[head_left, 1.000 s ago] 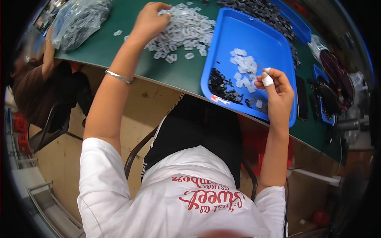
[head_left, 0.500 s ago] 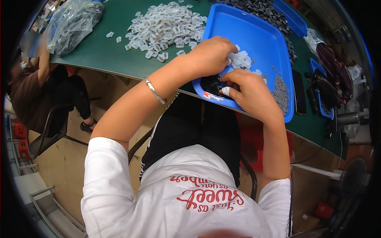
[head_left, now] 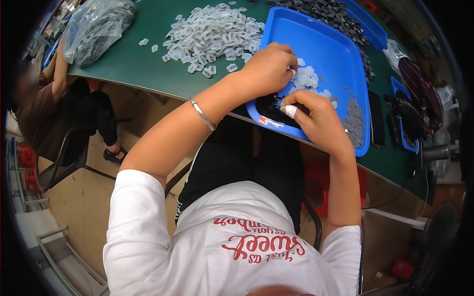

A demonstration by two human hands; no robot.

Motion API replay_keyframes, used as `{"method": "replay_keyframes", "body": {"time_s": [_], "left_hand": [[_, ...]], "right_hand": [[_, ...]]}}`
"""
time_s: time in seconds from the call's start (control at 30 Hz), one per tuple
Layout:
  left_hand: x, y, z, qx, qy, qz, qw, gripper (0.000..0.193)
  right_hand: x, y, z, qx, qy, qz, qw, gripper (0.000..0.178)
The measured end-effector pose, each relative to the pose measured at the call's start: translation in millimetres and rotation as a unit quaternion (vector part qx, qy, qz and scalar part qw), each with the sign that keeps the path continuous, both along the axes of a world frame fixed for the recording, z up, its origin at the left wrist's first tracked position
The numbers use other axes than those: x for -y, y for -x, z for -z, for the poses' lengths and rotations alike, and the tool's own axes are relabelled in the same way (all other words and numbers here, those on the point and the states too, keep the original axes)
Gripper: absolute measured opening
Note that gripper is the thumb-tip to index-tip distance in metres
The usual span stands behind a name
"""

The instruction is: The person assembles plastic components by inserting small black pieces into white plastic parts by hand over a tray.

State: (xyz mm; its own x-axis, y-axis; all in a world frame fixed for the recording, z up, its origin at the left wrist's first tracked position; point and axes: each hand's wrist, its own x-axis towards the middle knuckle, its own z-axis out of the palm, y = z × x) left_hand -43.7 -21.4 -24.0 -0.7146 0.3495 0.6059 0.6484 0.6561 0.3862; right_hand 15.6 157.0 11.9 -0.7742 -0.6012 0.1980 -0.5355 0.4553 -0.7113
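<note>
Both hands work over a blue tray (head_left: 323, 39) on the green table. My left hand (head_left: 269, 69) is closed, its fingertips pinched beside a small heap of translucent white pieces (head_left: 304, 77). My right hand (head_left: 318, 116), white wrapping round its thumb, pinches thumb to forefinger above tiny black parts (head_left: 270, 104) in the tray's near left corner. What either hand holds is too small or hidden to make out. Small grey pieces (head_left: 353, 123) lie along the tray's right side.
A large pile of white plastic pieces (head_left: 212, 37) covers the table left of the tray. Dark parts (head_left: 331, 17) are heaped behind it. A phone-like black slab (head_left: 376, 118) lies to the right. At far left, a plastic bag (head_left: 98, 32) rests near a seated person (head_left: 42, 113).
The view has shifted slightly, moving the tray right and down in the picture. My right thumb and forefinger have come together over the black parts. My left hand stays beside the white heap.
</note>
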Motion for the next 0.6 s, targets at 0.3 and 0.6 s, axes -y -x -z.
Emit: {"method": "replay_keyframes", "body": {"time_s": [0.3, 0.6], "left_hand": [[-1.9, -13.1, -30.0, 0.399, -0.385, 0.066, 0.83, 0.017], [-18.0, -30.0, -27.0, 0.478, -0.525, 0.097, 0.697, 0.025]], "right_hand": [[-6.0, 3.7, 11.0, 0.055, 0.076, 0.04, 0.995, 0.007], [-15.3, 11.6, 0.3, 0.101, 0.342, 0.154, 0.922, 0.015]]}}
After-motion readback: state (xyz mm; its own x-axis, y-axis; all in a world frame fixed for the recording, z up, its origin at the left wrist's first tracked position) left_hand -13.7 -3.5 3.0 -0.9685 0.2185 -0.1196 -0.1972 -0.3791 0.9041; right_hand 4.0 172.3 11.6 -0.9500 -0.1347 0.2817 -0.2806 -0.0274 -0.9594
